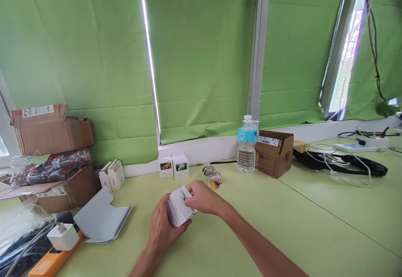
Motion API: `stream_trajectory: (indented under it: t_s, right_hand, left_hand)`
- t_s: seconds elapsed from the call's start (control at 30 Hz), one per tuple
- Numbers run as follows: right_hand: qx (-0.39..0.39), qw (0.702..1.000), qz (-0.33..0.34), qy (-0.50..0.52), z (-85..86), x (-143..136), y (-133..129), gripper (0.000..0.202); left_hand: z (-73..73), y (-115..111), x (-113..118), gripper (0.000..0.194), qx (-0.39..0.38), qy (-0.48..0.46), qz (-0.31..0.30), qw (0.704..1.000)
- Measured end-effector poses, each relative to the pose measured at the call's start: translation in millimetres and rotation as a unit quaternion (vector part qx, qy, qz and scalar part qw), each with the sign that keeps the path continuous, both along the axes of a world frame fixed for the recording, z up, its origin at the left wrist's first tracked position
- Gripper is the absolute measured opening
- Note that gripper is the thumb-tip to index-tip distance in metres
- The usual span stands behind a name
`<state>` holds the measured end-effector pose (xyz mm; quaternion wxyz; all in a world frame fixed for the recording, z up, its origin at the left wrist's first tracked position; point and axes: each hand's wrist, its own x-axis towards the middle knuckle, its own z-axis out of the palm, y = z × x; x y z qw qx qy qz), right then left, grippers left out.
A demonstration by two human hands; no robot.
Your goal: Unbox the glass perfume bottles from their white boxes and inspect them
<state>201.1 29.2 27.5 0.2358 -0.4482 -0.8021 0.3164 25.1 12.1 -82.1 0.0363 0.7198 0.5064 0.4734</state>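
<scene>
A small white cardboard box [177, 210] is tilted just above the table in the middle of the view. My left hand [163, 222] is wrapped round its left side and underside. The fingers of my right hand [199, 197] are closed on the box's upper right edge, by a flap; their tips are partly hidden. Behind the hands, two small white boxes with printed pictures [173, 166] stand side by side against the wall. Small shiny wrapped items [213, 176] lie just beyond my right hand.
A water bottle [246, 147] and a brown carton [273, 153] stand at the back right. To the left are opened white boxes [112, 175], a folded grey sheet [102, 216], stacked cartons [53, 130], and an orange power strip [53, 262] with a white charger [63, 237]. Cables [342, 164] lie far right.
</scene>
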Motion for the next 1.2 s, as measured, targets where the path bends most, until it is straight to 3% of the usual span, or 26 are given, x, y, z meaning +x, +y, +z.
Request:
stream_trajectory:
  t_s: [0.07,0.2,0.33,0.57,0.83,1.0,1.2]
  right_hand:
    - [-0.016,1.000,0.005,0.017,-0.2,1.2,3.3,0.006]
    - [0.118,0.987,-0.093,-0.054,-2.8,0.0,6.7,0.014]
    - [0.164,0.970,-0.136,-0.121,-3.9,-2.1,7.5,0.031]
    - [0.253,0.963,-0.046,-0.081,4.1,-7.7,-6.0,0.053]
    - [0.233,0.968,-0.008,-0.093,2.2,-2.2,-4.9,0.048]
    - [0.232,0.969,-0.013,-0.079,9.0,-3.4,-12.6,0.058]
    - [0.327,0.937,0.026,-0.123,-0.6,-19.0,-22.7,0.031]
  left_hand:
    - [0.0,0.0,-0.3,0.077,-0.031,-0.041,0.004,0.999]
    - [0.8,0.8,-1.6,0.078,-0.065,-0.071,0.001,0.995]
    - [2.0,1.8,-3.0,0.078,-0.073,-0.095,0.002,0.993]
    - [4.4,0.5,-1.3,0.079,-0.074,-0.096,0.012,0.993]
    - [-0.6,4.8,-3.9,0.079,-0.085,-0.115,0.009,0.990]
    - [-2.5,7.3,-4.6,0.082,-0.110,-0.126,0.006,0.986]
    - [0.8,6.2,-5.6,0.079,-0.114,-0.128,-0.002,0.985]
